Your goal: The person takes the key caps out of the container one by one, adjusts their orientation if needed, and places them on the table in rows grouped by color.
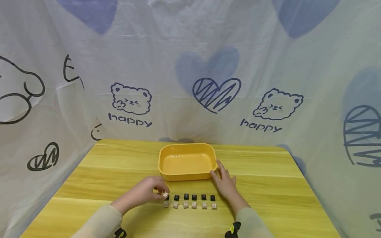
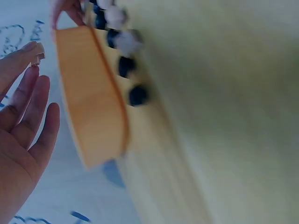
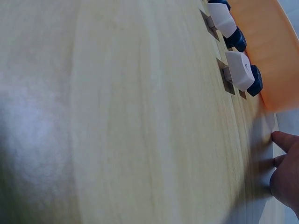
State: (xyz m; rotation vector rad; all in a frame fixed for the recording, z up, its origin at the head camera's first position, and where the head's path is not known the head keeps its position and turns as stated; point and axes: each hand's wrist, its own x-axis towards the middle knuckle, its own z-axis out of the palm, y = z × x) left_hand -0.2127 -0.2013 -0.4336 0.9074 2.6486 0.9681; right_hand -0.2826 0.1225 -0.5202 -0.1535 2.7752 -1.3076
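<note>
My left hand (image 1: 151, 189) pinches a small white keycap (image 2: 38, 54) between thumb and fingertip. In the head view, the pinched keycap is over the left end of a row of black keycaps (image 1: 194, 197), partly covering the leftmost one. A row of white keycaps (image 1: 194, 205) stands just in front of the black ones. Behind both rows is a yellow plastic basin (image 1: 187, 177), with nothing seen inside it. My right hand (image 1: 226, 186) touches the basin's right front corner with extended fingers and thumb. Only part of this hand shows in the right wrist view.
Everything stands on a yellow wood-grain table (image 1: 119, 158). A pale printed cloth (image 1: 166, 66) with hearts and bears hangs behind and along both sides of it. The keycap rows lie between my two hands, close to the basin's front wall.
</note>
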